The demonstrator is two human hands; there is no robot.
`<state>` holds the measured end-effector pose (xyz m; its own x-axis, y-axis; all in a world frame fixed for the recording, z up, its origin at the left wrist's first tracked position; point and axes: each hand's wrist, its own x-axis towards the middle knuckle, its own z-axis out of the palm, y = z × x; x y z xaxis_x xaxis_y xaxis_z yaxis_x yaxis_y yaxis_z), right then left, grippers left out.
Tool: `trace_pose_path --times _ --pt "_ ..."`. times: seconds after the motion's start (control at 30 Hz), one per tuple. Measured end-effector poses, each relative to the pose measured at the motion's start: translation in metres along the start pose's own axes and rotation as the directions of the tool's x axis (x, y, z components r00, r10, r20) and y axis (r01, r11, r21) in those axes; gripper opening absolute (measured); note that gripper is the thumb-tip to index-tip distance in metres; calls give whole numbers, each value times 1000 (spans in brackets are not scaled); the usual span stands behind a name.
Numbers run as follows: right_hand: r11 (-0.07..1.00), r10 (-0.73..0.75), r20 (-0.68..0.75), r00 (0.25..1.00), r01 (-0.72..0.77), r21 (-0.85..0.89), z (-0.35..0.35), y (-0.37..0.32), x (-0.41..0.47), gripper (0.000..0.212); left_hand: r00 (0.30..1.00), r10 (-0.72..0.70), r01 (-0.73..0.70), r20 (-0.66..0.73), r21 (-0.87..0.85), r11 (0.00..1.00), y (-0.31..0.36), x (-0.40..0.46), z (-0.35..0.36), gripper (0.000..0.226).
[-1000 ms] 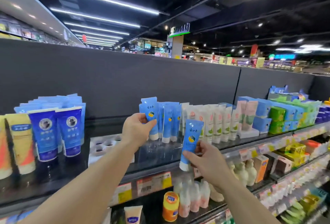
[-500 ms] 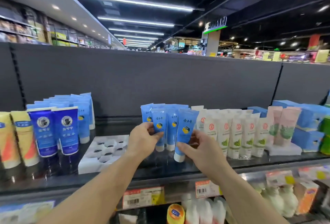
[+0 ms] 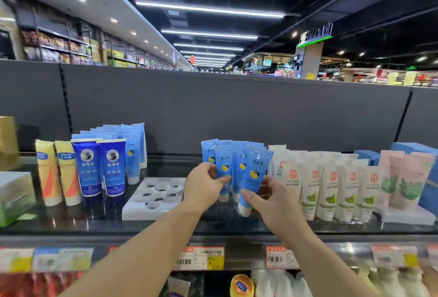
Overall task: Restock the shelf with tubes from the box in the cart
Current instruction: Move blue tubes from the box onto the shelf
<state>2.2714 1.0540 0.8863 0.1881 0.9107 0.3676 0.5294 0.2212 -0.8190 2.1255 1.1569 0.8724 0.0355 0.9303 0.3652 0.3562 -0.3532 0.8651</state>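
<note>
Several light blue tubes stand cap-down in a cluster on the dark top shelf. My left hand pinches one of them at its lower half, at the cluster's left front. My right hand holds another light blue tube near its white cap, upright at the cluster's right front, with the cap just above the shelf. The cart and its box are out of view.
A white moulded tray with round holes lies left of the hands. Dark blue and yellow tubes stand further left, white tubes and pink tubes to the right. Price tags line the shelf edge.
My right hand has carried its blue tube up from in front of the shelf to the cluster's right front. My left hand stays on its tube. The view has shifted left.
</note>
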Motion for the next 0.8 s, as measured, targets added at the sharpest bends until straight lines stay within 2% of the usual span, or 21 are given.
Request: trace_pose_path --times 0.2,0.4,0.8 --pt "1000 9 22 1000 -9 29 0 2 -1 21 1000 -19 19 -15 14 1000 -2 3 4 29" --pt "999 20 24 1000 -21 49 1 8 -1 18 994 16 -16 -105 -1 1000 -7 2 3 25" --pt "998 35 22 999 -36 53 5 10 0 22 1000 1 -1 24 -2 1000 -7 9 7 27"
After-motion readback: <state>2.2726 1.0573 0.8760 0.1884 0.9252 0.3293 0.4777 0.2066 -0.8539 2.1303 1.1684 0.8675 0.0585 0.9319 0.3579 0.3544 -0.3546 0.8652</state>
